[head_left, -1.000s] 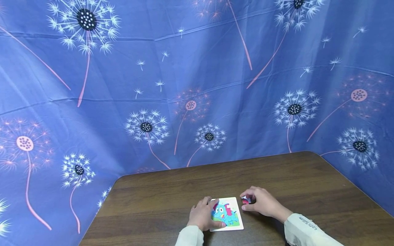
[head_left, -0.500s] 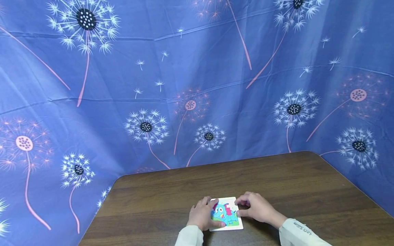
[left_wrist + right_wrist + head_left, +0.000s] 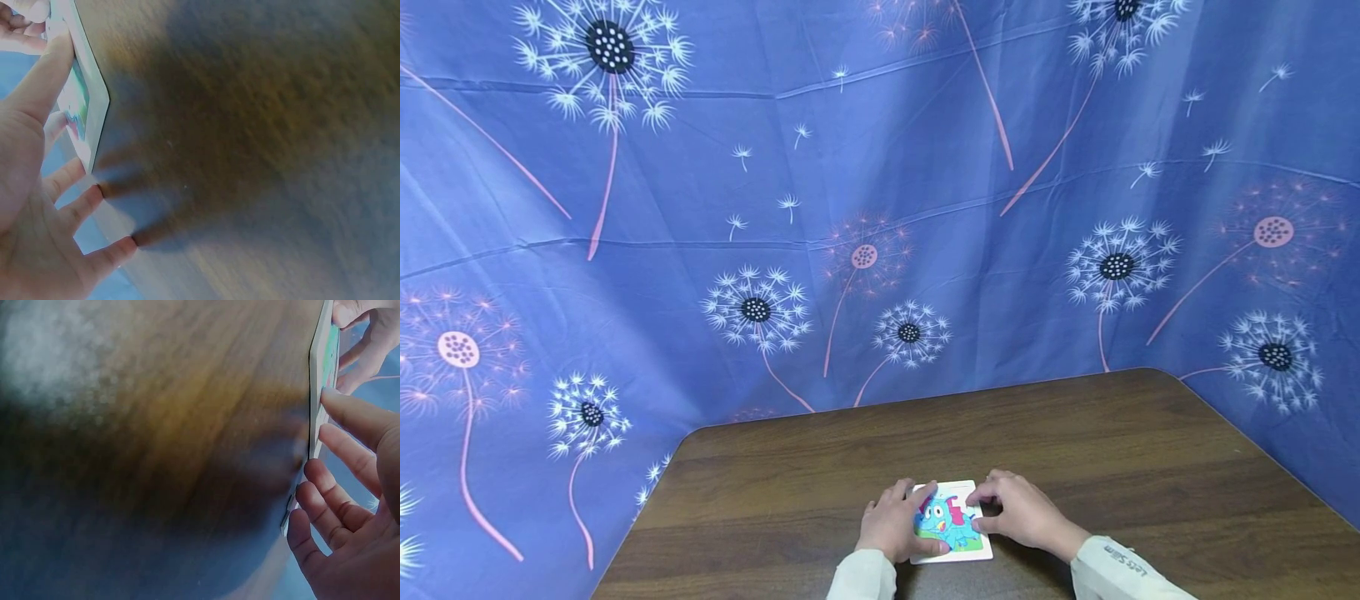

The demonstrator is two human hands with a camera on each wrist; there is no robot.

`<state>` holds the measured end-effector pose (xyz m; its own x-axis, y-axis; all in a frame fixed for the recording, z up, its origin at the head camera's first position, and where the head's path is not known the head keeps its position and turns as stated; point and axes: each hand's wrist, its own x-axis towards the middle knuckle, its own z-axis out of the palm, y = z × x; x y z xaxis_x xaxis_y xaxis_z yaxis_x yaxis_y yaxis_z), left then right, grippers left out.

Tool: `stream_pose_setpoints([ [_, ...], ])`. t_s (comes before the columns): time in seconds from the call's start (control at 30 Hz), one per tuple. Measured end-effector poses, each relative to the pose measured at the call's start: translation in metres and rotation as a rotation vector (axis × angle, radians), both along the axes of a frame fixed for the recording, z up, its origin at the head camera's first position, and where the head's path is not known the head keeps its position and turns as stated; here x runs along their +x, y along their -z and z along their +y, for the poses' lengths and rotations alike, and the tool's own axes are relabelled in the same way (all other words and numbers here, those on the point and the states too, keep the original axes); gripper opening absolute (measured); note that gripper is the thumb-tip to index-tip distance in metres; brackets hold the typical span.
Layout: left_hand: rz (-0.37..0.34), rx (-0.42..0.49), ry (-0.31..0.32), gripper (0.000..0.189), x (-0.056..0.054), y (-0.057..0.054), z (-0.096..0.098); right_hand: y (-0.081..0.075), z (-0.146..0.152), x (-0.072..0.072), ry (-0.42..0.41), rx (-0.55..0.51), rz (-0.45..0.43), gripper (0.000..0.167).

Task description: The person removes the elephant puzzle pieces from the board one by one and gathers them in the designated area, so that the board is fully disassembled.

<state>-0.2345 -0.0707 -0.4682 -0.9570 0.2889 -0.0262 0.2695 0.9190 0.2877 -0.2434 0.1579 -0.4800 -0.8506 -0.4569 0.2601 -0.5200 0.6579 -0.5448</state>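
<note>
A square jigsaw puzzle board (image 3: 955,558) with a pale rim lies flat on the table, its picture a blue cartoon elephant (image 3: 934,517) with red ears. My left hand (image 3: 889,527) spans its left side with fingers spread. The left thumb (image 3: 57,59) lies straight across the picture in the left wrist view, and the other fingertips reach the board's edge and the table. At the board's right side, my right hand (image 3: 1026,510) bends its thumb and index finger together over the picture. They pinch a small puzzle piece, mostly hidden by the fingers. A white patch shows beside the red area.
The brown wood-grain table (image 3: 820,467) extends around the board, with rounded far corners. Behind it hangs a blue cloth (image 3: 820,167) printed with dandelions. Pale sleeves (image 3: 1123,571) cover both forearms.
My right hand has moved left from beside the board to over its right edge, bringing the red and blue puzzle piece with it. The left hand and the board have stayed nearly still.
</note>
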Motion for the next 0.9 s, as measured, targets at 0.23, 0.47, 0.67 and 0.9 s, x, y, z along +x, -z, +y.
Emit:
stream_pose_setpoints([
  [0.23,0.015,-0.030,0.008,0.078,0.0021,-0.0025,0.0002,0.0000,-0.0001,-0.0026,-0.008,-0.020,-0.042,0.023],
  [0.47,0.026,-0.056,0.014,0.078,0.0031,-0.0044,0.0004,-0.0001,-0.0030,-0.0036,-0.016,-0.030,-0.016,0.024],
  [0.67,0.039,-0.079,0.021,0.078,0.0035,-0.0040,0.0004,-0.0008,-0.0053,-0.0029,-0.005,-0.062,-0.053,0.030],
  [0.9,0.000,-0.075,0.012,0.079,0.0019,-0.0030,0.0013,-0.0009,-0.0053,-0.0024,0.066,-0.029,-0.070,0.032],
])
